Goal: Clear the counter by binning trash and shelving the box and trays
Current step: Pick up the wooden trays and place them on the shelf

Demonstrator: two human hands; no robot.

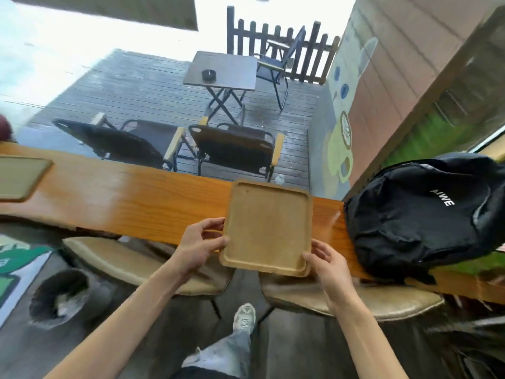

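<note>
The only writing I can read is on the black backpack (426, 214) lying to my right on the surface (123, 198): white capital letters, turned at an angle from where I stand, that look like "AIWE". The first letter is partly lost in a fold of the fabric, so I cannot be sure of it. The painted wall beyond the surface carries pictures only, with no words I can make out.
</note>
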